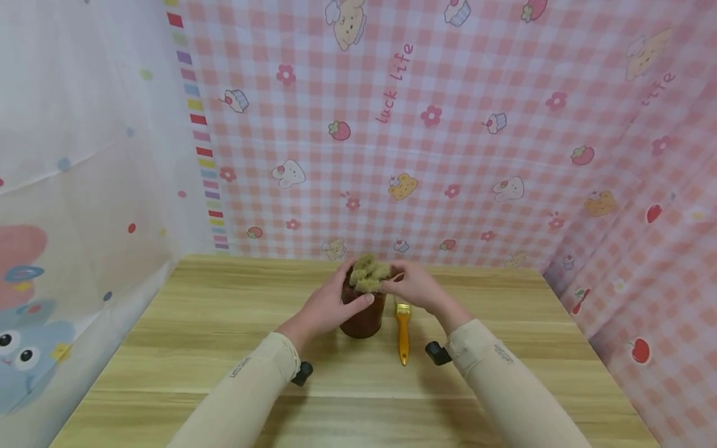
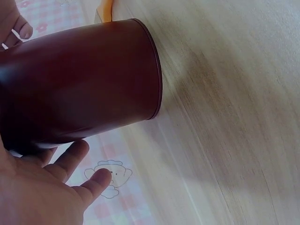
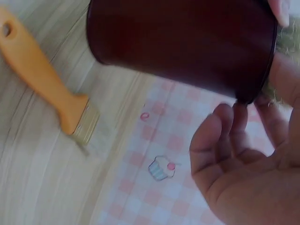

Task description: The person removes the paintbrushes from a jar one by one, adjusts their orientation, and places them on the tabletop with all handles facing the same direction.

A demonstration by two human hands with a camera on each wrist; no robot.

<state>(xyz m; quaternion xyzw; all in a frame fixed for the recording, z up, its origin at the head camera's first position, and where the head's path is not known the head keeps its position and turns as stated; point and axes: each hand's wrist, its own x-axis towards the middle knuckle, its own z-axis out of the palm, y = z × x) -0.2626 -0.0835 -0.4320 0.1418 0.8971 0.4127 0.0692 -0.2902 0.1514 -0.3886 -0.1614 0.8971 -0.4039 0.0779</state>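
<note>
A dark brown cylindrical pot [image 1: 361, 320] stands on the wooden table, with a tuft of yellowish-green dried moss [image 1: 368, 274] at its top. My left hand [image 1: 335, 302] holds the pot at its left upper side, thumb across the front near the rim. In the left wrist view, some of that hand's fingers [image 2: 96, 183] spread away from the wall. At the right rim, my right hand [image 1: 417, 286] pinches the edge of the moss between thumb and fingers. Its other curled fingers [image 3: 206, 136] lie by the rim in the right wrist view. The pot's inside is hidden.
A paintbrush with an orange handle [image 1: 403, 339] lies just right of the pot, bristles pointing to the back. Behind the table [image 1: 224, 323] hangs a pink checked cloth [image 1: 313, 155]; another patterned cloth [image 1: 129, 193] hangs at the left.
</note>
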